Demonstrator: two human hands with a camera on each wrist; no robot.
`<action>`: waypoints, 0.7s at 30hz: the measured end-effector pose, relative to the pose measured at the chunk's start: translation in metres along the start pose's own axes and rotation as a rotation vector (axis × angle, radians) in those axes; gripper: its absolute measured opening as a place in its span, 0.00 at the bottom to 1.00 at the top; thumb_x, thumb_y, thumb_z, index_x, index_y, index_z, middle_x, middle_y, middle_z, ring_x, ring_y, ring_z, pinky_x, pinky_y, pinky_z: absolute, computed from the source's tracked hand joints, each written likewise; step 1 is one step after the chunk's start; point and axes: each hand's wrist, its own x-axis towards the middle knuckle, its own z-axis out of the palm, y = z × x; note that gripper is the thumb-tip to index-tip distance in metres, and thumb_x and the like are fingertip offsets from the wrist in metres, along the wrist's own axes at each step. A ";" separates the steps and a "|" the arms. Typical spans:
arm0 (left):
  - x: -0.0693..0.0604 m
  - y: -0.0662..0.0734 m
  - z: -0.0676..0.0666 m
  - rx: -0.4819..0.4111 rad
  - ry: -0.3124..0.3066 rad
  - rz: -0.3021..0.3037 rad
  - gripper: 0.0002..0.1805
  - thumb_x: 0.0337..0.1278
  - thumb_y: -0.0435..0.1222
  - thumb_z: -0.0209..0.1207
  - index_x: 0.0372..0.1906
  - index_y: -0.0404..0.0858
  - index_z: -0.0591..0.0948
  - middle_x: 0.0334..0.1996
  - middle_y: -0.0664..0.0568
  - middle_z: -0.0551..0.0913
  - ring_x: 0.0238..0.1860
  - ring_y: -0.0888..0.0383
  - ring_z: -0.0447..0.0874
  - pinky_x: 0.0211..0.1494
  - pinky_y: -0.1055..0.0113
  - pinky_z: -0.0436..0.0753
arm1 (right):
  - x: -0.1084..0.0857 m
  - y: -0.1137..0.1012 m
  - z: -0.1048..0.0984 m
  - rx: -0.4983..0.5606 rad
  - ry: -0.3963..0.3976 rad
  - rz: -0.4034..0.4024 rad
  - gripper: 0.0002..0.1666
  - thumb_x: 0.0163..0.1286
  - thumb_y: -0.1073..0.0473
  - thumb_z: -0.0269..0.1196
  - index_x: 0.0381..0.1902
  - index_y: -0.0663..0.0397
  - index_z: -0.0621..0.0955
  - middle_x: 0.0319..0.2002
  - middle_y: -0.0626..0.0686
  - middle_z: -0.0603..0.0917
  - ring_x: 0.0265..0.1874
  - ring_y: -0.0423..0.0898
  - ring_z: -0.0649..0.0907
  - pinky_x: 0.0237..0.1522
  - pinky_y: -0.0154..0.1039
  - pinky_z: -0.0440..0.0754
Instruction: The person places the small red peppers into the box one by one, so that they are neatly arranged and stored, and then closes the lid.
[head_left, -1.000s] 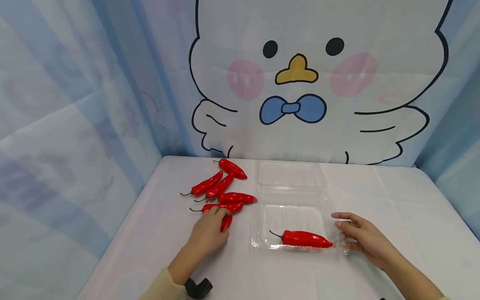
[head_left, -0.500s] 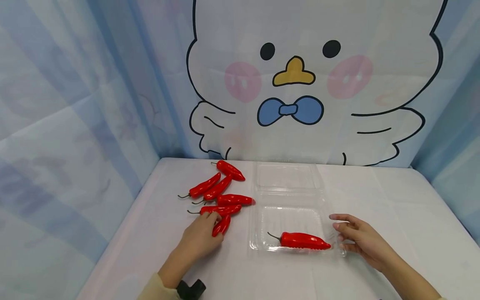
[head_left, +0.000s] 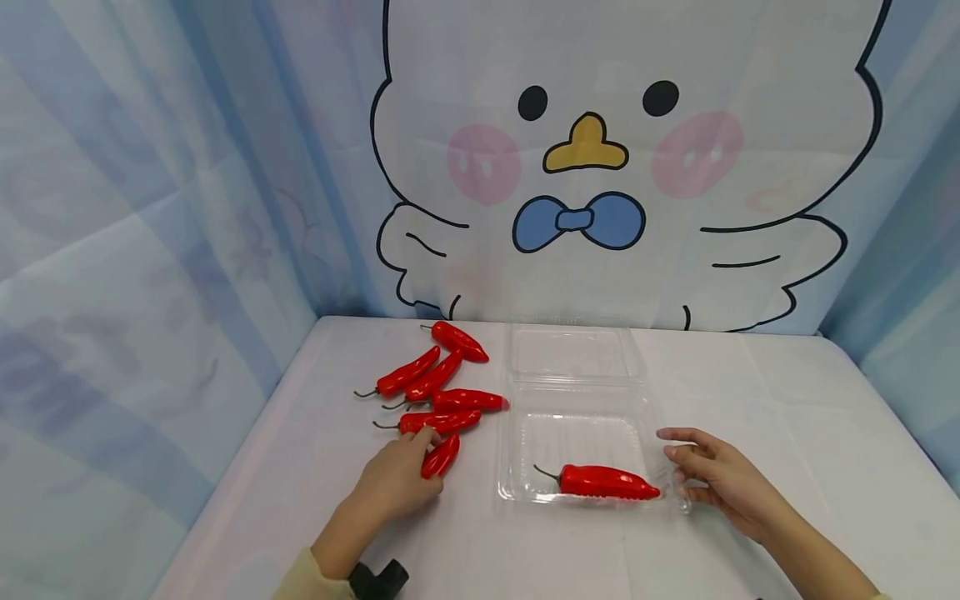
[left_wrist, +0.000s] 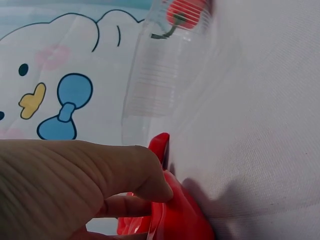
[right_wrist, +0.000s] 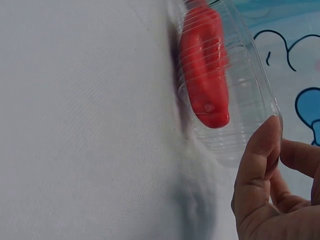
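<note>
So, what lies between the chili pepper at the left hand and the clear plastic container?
In the head view, only bare white tablecloth lies between that chili pepper and the clear container.

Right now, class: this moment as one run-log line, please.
left grip: pinches red pepper | right grip: pinches edge of clear container | container: open, another pepper inside

The surface (head_left: 555, 550) is covered in white cloth. Just beyond the left hand (head_left: 397, 475), five red peppers (head_left: 471, 401) lie on it in a loose, slanting cluster. Between the hands, nearer the right hand (head_left: 723, 475), rests a clear plastic container (head_left: 577, 437), opened out, its lid half farther from the hands.
</note>
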 end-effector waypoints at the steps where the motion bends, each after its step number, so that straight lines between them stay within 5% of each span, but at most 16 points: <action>1: 0.000 0.000 0.000 0.000 -0.003 0.000 0.33 0.40 0.39 0.78 0.57 0.44 0.78 0.46 0.47 0.81 0.46 0.51 0.79 0.45 0.50 0.87 | 0.000 0.000 0.000 0.001 -0.001 -0.001 0.37 0.79 0.48 0.59 0.76 0.61 0.62 0.41 0.50 0.76 0.37 0.43 0.79 0.39 0.34 0.87; 21: 0.001 -0.001 0.001 -0.013 -0.023 0.019 0.34 0.35 0.36 0.79 0.54 0.46 0.78 0.47 0.48 0.81 0.48 0.51 0.79 0.50 0.48 0.87 | 0.001 0.001 -0.001 -0.002 0.006 0.004 0.36 0.79 0.49 0.59 0.76 0.60 0.64 0.42 0.50 0.77 0.37 0.44 0.79 0.39 0.35 0.87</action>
